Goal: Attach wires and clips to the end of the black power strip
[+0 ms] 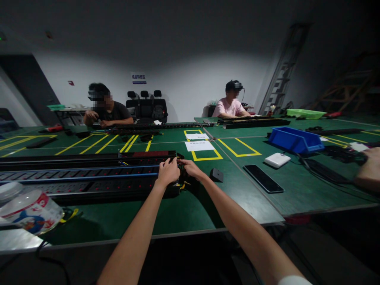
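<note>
Under a pale wall (178,95) in dim light, the broad green desk (175,217) runs across the view, its front edge below both forearms. Long black strips with red dots and blue edging (103,178) lie on its left part, their right ends near the middle. The left hand (168,172) rests with bent fingers on that end; the right hand (192,169) reaches it from the other side, forefinger extended. Whether either grip is spread or pinching a part, I cannot tell.

Bare green surface lies between the strips and the front edge, narrowing leftward at a white printed tub (35,211). Just right of the right hand sits a small black block (217,175); beyond an open patch lie a black phone (263,179), a white rounded case (277,160) and a blue plastic bin (295,139)
</note>
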Action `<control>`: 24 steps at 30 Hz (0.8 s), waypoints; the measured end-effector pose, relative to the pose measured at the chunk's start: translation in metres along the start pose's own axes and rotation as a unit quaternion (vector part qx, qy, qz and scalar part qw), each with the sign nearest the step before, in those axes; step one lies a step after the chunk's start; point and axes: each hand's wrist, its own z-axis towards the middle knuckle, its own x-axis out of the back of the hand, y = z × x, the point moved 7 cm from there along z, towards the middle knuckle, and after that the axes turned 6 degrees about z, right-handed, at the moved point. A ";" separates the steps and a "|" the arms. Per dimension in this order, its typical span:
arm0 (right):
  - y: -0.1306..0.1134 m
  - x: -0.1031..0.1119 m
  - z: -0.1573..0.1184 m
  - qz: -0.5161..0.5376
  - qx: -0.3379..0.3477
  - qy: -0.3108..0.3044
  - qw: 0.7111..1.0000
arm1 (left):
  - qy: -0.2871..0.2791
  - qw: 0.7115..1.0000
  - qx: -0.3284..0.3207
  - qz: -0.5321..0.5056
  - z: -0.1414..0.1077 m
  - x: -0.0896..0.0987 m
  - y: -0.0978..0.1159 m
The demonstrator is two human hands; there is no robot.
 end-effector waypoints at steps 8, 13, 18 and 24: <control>-0.006 0.000 0.001 0.049 0.031 0.011 0.998 | 0.005 1.000 0.002 -0.002 0.000 0.000 0.001; -0.007 0.000 -0.002 0.061 0.009 0.024 0.998 | 0.018 1.000 0.008 -0.002 0.000 -0.002 0.000; -0.005 -0.001 -0.001 0.057 0.012 0.012 0.998 | 0.017 1.000 0.003 -0.011 0.001 -0.003 -0.001; -0.005 -0.003 0.003 0.063 0.048 0.007 0.997 | 0.017 1.000 0.001 -0.016 0.001 -0.002 -0.001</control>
